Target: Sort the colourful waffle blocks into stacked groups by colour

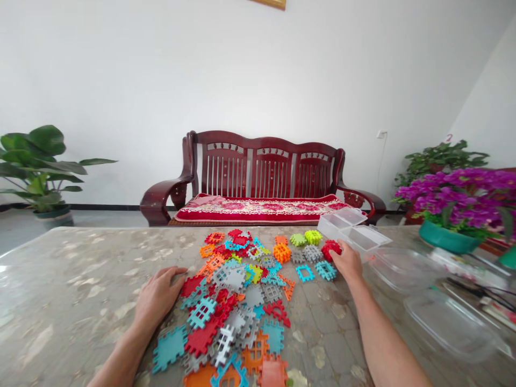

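My right hand (347, 259) has its fingers on a small stack of red interlocking toy tiles (331, 249) at the far right of the pieces. My left hand (160, 293) lies palm down on the table with its fingers stretched out, beside the left edge of a loose heap of notched plastic tiles (234, 279) in red, orange, grey, blue and green. Close to my right hand are several sorted piles: blue tiles (325, 271), grey tiles (312, 253), orange tiles (281, 253) and yellow-green tiles (313, 237). A single blue frame tile (305, 273) lies beside them.
A translucent divided box (365, 237) stands open behind my right hand. Clear plastic lids or trays (451, 325) lie right of my forearm. Purple flowers in a teal pot (449, 236) stand farther right. A wooden bench (270, 166) is beyond the patterned table (88, 285).
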`<state>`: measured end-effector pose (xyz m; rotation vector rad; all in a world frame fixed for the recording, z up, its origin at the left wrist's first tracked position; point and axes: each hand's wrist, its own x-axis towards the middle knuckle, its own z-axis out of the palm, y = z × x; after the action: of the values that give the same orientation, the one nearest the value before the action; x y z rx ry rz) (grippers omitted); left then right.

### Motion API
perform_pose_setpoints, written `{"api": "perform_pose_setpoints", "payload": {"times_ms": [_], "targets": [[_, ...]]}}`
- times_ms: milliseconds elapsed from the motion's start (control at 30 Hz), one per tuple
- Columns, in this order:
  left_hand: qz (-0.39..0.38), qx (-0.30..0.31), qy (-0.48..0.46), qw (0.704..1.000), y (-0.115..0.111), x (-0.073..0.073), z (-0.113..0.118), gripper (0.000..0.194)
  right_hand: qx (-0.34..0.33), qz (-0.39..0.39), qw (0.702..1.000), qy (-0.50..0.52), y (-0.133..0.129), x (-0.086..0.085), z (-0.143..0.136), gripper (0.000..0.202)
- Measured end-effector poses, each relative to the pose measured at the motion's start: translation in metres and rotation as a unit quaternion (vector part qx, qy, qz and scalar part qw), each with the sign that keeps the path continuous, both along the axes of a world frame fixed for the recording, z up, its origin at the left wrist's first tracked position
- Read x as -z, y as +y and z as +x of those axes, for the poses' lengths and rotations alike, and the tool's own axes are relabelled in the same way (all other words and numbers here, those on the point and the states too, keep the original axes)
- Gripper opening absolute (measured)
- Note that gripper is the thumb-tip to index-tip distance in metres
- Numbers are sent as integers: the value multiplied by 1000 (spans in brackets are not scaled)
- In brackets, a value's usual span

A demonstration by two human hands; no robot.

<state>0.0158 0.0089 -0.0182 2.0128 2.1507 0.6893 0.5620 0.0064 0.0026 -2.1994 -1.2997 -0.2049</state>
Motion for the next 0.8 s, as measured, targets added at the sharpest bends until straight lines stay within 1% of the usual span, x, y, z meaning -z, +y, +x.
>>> {"api": "perform_pose_setpoints", "payload": {"times_ms": [167, 267, 333, 533, 700, 800], "targets": [[17, -2, -8, 1000, 1, 3, -1, 38, -11, 12, 1000, 24, 2, 4, 3, 61], [19, -2, -4, 1000, 2, 4, -2, 39, 3, -10, 1000, 12, 2, 6, 3, 65], [19, -1, 2, 1000, 2, 5, -2, 39, 10, -20, 1000, 8, 1, 7, 4, 65], [23, 3, 10, 1000, 3, 6, -2, 40, 4, -13, 1000, -6, 2, 8, 1, 64], [13, -3, 5, 1000, -1, 1, 1, 38, 4, -18, 1000, -25, 0, 8, -2, 62], [6, -5, 5, 1000, -3, -4, 4, 36, 17, -21, 999, -46, -2, 4, -5, 64]]}}
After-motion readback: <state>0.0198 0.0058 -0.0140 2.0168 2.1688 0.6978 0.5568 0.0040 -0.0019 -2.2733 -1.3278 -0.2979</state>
